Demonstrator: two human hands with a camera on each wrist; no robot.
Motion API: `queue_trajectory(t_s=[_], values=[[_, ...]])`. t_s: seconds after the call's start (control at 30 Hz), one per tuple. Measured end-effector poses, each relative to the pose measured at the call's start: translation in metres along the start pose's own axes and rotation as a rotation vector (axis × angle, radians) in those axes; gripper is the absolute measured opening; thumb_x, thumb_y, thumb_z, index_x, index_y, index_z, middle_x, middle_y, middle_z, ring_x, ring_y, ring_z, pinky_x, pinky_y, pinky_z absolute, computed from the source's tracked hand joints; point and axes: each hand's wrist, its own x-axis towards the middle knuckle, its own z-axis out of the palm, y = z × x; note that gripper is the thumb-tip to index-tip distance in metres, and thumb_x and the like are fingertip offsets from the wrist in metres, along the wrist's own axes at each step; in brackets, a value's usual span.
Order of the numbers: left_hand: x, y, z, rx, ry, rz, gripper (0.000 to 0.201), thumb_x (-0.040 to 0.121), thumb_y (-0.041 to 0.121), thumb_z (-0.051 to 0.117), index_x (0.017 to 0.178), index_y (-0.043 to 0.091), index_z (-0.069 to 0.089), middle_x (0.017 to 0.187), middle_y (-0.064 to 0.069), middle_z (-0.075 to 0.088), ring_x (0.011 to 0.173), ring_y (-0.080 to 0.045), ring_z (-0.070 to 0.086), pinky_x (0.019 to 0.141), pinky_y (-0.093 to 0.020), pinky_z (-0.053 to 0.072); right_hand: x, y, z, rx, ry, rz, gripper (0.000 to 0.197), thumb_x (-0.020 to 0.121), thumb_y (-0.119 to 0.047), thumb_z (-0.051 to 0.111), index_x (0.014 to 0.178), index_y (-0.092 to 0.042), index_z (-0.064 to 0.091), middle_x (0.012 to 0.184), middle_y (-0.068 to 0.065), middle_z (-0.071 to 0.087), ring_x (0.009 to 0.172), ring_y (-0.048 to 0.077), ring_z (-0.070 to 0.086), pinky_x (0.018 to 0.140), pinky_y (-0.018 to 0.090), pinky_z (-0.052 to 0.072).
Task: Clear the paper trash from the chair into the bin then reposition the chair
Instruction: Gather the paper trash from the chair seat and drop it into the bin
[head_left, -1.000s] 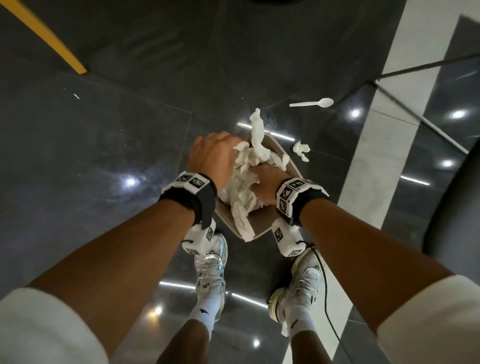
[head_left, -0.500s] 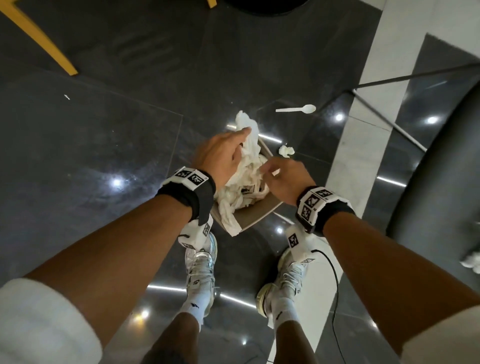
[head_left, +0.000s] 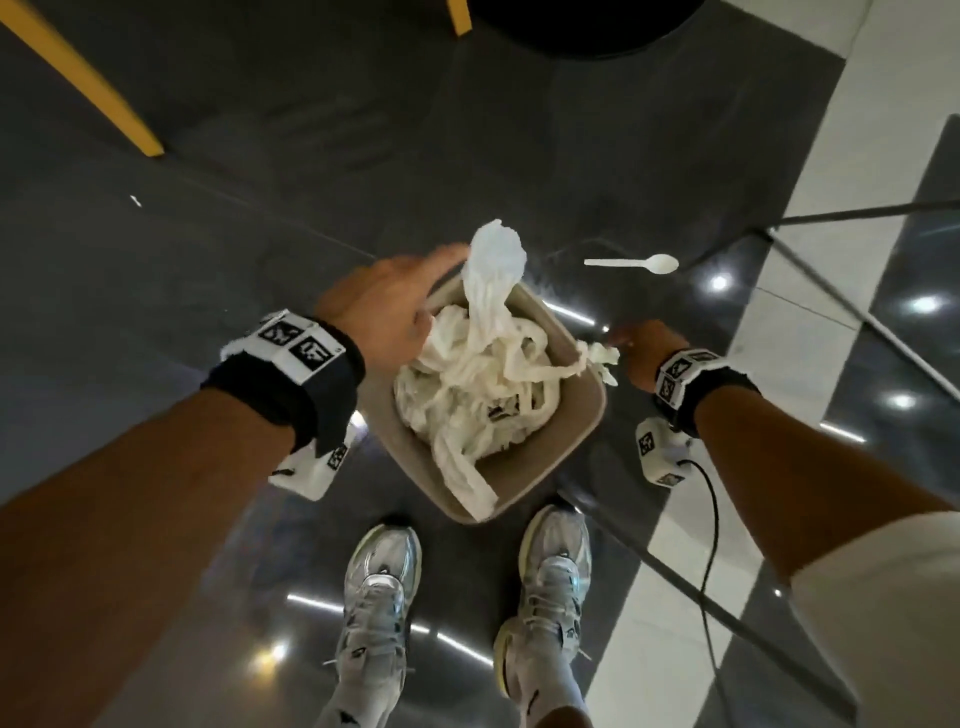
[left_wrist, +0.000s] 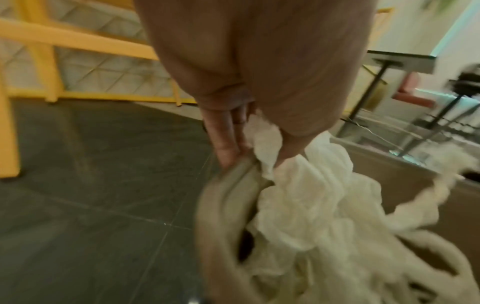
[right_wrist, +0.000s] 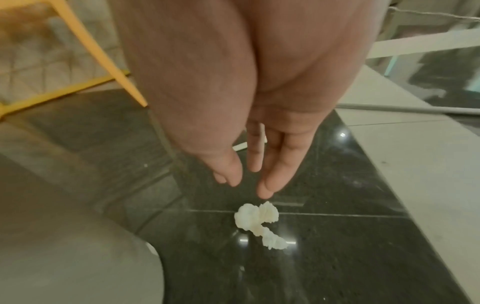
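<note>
The left hand (head_left: 387, 317) pinches crumpled white paper (head_left: 483, 374) at the rim of the beige square bin (head_left: 582, 431). The right hand (right_wrist: 249, 164), fingers extended and holding nothing, hovers above a small white paper scrap (right_wrist: 259, 224) on the dark floor (head_left: 208, 260).

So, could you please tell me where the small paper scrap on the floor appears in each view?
Head: paper scrap right of centre, beside the bin, at the right hand.
Left wrist: not identifiable.
Right wrist: lower centre, below the fingers.
Shared landmark: yellow chair leg.

A white spoon (head_left: 631, 264) lies on the dark floor (head_left: 156, 312) at one o'clock; yellow legs (head_left: 88, 85), perhaps furniture, at eleven.
</note>
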Motion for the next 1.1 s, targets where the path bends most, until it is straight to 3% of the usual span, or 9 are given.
queue_trajectory(t_s=[0.1, 0.17, 0.3, 0.43, 0.53, 0.67, 0.87, 1.0, 1.1], values=[[-0.002, -0.010, 0.007, 0.062, -0.060, 0.080, 0.078, 0.093, 0.020, 0.043, 0.149, 0.057, 0.003, 0.107, 0.001, 0.048, 0.091, -0.028, 0.058, 0.081, -0.045, 0.052, 0.038, 0.006, 0.027, -0.085, -0.083, -0.041, 0.041, 0.085, -0.009, 0.071, 0.116, -0.036, 0.069, 0.139, 0.003, 0.057, 0.121, 0.026, 0.061, 0.095, 0.028, 0.049], [-0.006, -0.011, 0.010, 0.047, -0.038, 0.091, 0.076, 0.095, 0.019, 0.041, 0.149, 0.057, 0.004, 0.104, 0.005, 0.042, 0.088, -0.024, 0.055, 0.081, -0.045, 0.051, 0.050, 0.007, 0.040, -0.183, -0.126, -0.044, 0.040, 0.087, -0.015, 0.071, 0.120, -0.037, 0.066, 0.144, 0.008, 0.051, 0.125, 0.030, 0.058, 0.099, 0.035, 0.048], [-0.002, -0.003, 0.012, -0.018, -0.017, 0.080, 0.077, 0.093, 0.017, 0.043, 0.148, 0.057, 0.008, 0.117, 0.000, 0.052, 0.095, -0.026, 0.058, 0.086, -0.046, 0.052, 0.062, 0.007, 0.057, -0.238, -0.107, -0.033, 0.043, 0.093, -0.013, 0.061, 0.135, -0.006, 0.055, 0.147, 0.022, 0.043, 0.134, 0.041, 0.044, 0.107, 0.045, 0.039], [0.002, 0.000, 0.008, -0.025, -0.017, 0.070, 0.077, 0.092, 0.017, 0.046, 0.147, 0.059, 0.011, 0.117, 0.002, 0.054, 0.093, -0.025, 0.059, 0.084, -0.045, 0.053, 0.065, -0.008, 0.034, -0.131, 0.000, -0.038, 0.034, 0.090, -0.033, 0.062, 0.123, -0.023, 0.064, 0.136, 0.014, 0.050, 0.119, 0.033, 0.056, 0.093, 0.037, 0.048], [0.006, -0.003, 0.008, -0.029, -0.001, 0.060, 0.077, 0.093, 0.016, 0.047, 0.147, 0.058, 0.011, 0.105, 0.008, 0.048, 0.085, -0.017, 0.054, 0.079, -0.039, 0.051, 0.078, -0.013, 0.002, -0.099, 0.219, -0.060, 0.027, 0.092, -0.019, 0.060, 0.118, -0.019, 0.066, 0.138, 0.012, 0.042, 0.110, 0.035, 0.060, 0.094, 0.042, 0.052], [0.016, -0.012, 0.009, -0.019, 0.009, 0.076, 0.079, 0.093, 0.017, 0.047, 0.146, 0.061, 0.009, 0.096, 0.010, 0.046, 0.079, -0.016, 0.056, 0.075, -0.040, 0.053, 0.109, -0.003, -0.032, -0.198, 0.360, -0.025, 0.035, 0.097, -0.015, 0.053, 0.132, -0.017, 0.054, 0.138, 0.012, 0.038, 0.120, 0.041, 0.051, 0.093, 0.053, 0.052], [0.028, -0.017, 0.007, -0.006, 0.011, 0.114, 0.074, 0.094, 0.019, 0.043, 0.150, 0.055, 0.011, 0.100, 0.008, 0.050, 0.082, -0.014, 0.054, 0.075, -0.035, 0.050, 0.145, -0.003, -0.018, -0.279, 0.337, -0.052, 0.040, 0.094, -0.018, 0.054, 0.134, -0.023, 0.046, 0.130, 0.017, 0.042, 0.118, 0.049, 0.051, 0.095, 0.059, 0.050], [0.032, -0.017, 0.010, -0.005, 0.012, 0.136, 0.075, 0.093, 0.016, 0.043, 0.151, 0.053, 0.013, 0.097, 0.006, 0.052, 0.079, -0.015, 0.056, 0.074, -0.040, 0.053, 0.140, -0.012, -0.010, -0.388, 0.288, -0.092, 0.037, 0.094, -0.026, 0.060, 0.130, -0.021, 0.052, 0.132, 0.018, 0.047, 0.118, 0.046, 0.054, 0.093, 0.055, 0.050], [0.025, -0.019, 0.012, -0.043, 0.010, 0.125, 0.075, 0.091, 0.015, 0.044, 0.150, 0.053, 0.016, 0.101, 0.005, 0.055, 0.083, -0.017, 0.059, 0.076, -0.042, 0.053, 0.121, -0.022, -0.020, -0.245, 0.265, -0.075, 0.029, 0.095, -0.020, 0.058, 0.123, -0.014, 0.063, 0.128, 0.021, 0.059, 0.115, 0.043, 0.059, 0.096, 0.052, 0.052]])
